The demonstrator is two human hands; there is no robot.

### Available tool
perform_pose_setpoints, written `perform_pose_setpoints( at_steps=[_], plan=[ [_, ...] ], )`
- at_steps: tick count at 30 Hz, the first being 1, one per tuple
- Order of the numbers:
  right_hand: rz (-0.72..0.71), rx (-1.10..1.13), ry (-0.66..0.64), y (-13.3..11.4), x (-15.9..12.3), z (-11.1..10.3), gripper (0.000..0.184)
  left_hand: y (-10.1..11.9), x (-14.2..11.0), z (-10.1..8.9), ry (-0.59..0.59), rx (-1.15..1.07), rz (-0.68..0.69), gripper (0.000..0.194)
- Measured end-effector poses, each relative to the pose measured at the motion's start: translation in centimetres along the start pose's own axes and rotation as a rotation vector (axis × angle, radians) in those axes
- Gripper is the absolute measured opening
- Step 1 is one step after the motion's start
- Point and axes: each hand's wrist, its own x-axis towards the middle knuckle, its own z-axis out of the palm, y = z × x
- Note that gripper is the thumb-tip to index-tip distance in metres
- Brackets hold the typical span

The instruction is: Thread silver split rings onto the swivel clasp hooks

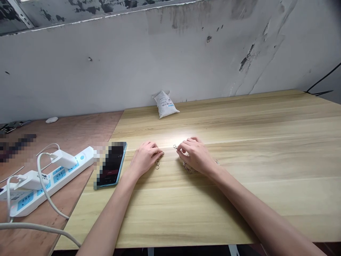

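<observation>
My left hand [145, 157] rests low over the wooden table, thumb and fingers pinched together. Small metal rings [157, 165], like key rings, hang or lie just below its fingertips. To the right, my right hand [196, 155] is also closed in a pinch, and a small metal ring [175, 146] pokes out from its fingertips. Beneath that palm lies a small heap of metal key rings [188, 168], partly hidden by the hand. Another bit of metal [217, 161] shows beside the right wrist.
A phone [113, 165] lies left of my left hand. Farther left, a white power strip [57, 179] with plugged-in chargers and cables sits on a reddish board. A white plastic packet [165, 105] stands at the back near the wall [119, 71].
</observation>
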Motion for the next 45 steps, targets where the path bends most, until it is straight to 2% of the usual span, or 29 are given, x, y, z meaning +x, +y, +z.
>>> perform_pose_setpoints(
  at_steps=[3,8,13,19,24,29,38,45],
  plan=[
    [0.010,0.045,0.005,0.0,0.0,0.0,0.014,0.0,0.1,0.0,0.046,-0.082,-0.002,0.013],
    [0.044,0.181,0.009,-0.2,0.1,0.1,0.012,0.5,0.2,-0.2,0.139,-0.364,-0.049,0.004],
    [0.038,0.342,-0.038,-0.3,-0.1,0.6,0.010,0.8,0.2,-0.2,0.149,-0.524,-0.110,0.006],
    [-0.014,0.186,-0.088,-0.1,0.0,0.8,0.011,1.0,0.4,-0.2,0.150,-0.462,-0.054,0.007],
    [-0.009,0.080,-0.128,0.0,-0.1,0.6,0.007,1.4,0.3,-0.2,0.139,-0.494,-0.092,0.005],
    [-0.057,-0.009,-0.154,0.0,-0.2,0.8,0.016,1.5,0.2,0.0,0.120,-0.543,-0.084,0.010],
    [-0.086,-0.050,-0.173,-0.1,0.1,0.5,0.023,1.5,0.3,0.1,0.136,-0.511,-0.087,0.002],
    [-0.075,-0.085,-0.175,-0.5,0.1,0.4,0.021,1.5,0.3,0.3,0.141,-0.491,-0.136,0.010]
  ],
)
